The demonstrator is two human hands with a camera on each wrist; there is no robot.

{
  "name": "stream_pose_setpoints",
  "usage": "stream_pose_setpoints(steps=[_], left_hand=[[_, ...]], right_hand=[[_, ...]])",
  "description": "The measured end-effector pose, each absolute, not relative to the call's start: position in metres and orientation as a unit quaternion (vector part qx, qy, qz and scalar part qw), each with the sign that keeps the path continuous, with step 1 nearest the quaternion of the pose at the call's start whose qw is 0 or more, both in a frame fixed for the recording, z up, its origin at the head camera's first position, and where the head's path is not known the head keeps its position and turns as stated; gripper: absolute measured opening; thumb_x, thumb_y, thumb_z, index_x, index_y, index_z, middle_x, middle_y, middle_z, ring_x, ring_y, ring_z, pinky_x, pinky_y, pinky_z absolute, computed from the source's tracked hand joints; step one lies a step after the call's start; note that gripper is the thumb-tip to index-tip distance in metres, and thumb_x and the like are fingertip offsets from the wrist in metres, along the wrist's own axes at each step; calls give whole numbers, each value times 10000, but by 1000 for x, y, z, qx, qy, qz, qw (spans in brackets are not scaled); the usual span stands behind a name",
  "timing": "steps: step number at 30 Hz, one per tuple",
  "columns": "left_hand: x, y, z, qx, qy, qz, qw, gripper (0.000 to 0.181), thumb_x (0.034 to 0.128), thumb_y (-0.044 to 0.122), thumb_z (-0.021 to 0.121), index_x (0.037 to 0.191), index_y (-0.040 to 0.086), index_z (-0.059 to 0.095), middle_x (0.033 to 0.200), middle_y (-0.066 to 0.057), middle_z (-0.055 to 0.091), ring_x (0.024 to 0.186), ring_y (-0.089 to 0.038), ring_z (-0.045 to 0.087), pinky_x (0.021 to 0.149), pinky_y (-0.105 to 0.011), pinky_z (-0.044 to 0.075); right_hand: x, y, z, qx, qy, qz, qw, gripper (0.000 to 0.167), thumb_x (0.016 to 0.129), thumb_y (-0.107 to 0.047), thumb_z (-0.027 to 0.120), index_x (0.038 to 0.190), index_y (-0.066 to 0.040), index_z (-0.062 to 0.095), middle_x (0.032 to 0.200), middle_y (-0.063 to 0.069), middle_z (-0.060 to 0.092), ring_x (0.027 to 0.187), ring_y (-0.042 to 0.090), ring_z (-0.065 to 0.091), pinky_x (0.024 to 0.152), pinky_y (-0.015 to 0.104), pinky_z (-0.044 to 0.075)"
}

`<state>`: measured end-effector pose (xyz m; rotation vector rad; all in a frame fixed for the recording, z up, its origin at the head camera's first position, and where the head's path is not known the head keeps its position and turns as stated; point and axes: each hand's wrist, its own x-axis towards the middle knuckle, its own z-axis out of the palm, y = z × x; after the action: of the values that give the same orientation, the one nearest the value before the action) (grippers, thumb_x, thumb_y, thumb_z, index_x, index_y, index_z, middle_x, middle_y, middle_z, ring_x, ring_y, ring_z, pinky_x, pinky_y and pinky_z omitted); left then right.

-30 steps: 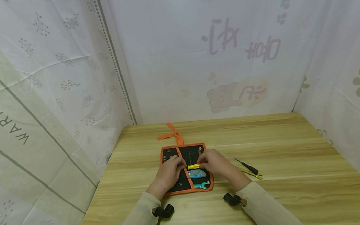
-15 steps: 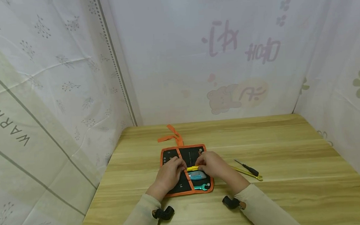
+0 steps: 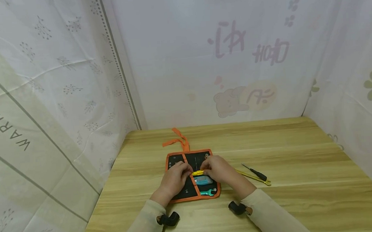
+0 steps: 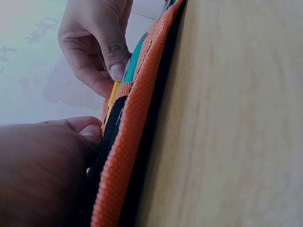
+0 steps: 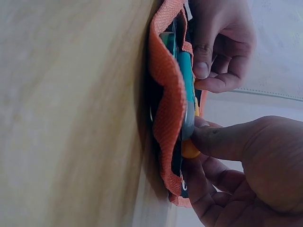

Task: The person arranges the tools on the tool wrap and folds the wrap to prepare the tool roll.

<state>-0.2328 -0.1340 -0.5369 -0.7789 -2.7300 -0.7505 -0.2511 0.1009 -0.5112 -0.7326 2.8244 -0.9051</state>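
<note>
A black tool pouch with orange trim lies unfolded on the table. My left hand pinches the orange pocket band at its middle. Just right of that band, my right hand grips a yellow pen-shaped tool, whose left end goes under the band. The tool's rounded end shows between thumb and fingers in the right wrist view. Below it, a teal and grey utility knife and a green open-end wrench sit in pockets. My left hand hides part of the pouch's left half.
Right of the pouch lie a small black-handled screwdriver and a yellow open-end wrench, partly behind my right hand. Orange ties stretch from the pouch's far edge. Patterned cloth hangs behind the wooden table.
My right hand has shifted slightly left, and the yellow tool has slid left up to and under the orange band. The left hand stays at the band. More of the yellow wrench shows.
</note>
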Motion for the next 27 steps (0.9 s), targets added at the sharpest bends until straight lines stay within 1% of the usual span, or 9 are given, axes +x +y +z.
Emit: stream_pose_setpoints(steps=[6,12,15,18,23,27], left_hand=[[-232,-134,-537,-260,-926,-253,101,62,1035,211,689,1019,269,701,967,129,600,843,-65,606,744,-288,548],[-233,-134,-536,-261,-927,-249,102,51,1026,212,702,1013,262,703,965,126,599,835,-63,599,738,-285,543],[-233,-134,-537,-262,-927,-247,105,53,1023,207,707,1009,258,704,959,123,598,829,-64,597,735,-283,541],[-233,-134,-536,-262,-927,-247,105,57,1021,205,711,1008,260,706,955,124,597,823,-62,593,730,-280,538],[-234,-135,-537,-262,-927,-251,99,52,1024,219,708,1012,270,709,957,129,596,815,-53,587,723,-275,532],[-233,-135,-536,-264,-927,-250,94,52,1032,227,697,1026,277,713,969,128,599,821,-48,584,725,-276,529]], right_hand=[[-252,100,-513,-240,924,-293,39,95,959,-95,783,1020,-160,815,961,-48,688,867,121,655,748,333,565],[-253,99,-512,-240,927,-287,36,95,958,-96,783,1005,-172,815,964,-50,699,1008,201,691,781,344,573],[-253,98,-512,-240,927,-285,33,96,955,-93,785,998,-174,813,954,-53,698,1031,215,690,791,348,575],[-253,98,-511,-238,927,-288,35,94,956,-94,785,995,-176,811,943,-59,691,983,188,686,791,348,573],[-252,98,-511,-238,928,-285,41,94,958,-103,785,1017,-173,809,932,-71,678,863,108,645,749,324,555],[-251,99,-510,-236,930,-280,41,115,958,-106,783,1054,-164,808,949,-70,681,848,94,629,751,323,553]])
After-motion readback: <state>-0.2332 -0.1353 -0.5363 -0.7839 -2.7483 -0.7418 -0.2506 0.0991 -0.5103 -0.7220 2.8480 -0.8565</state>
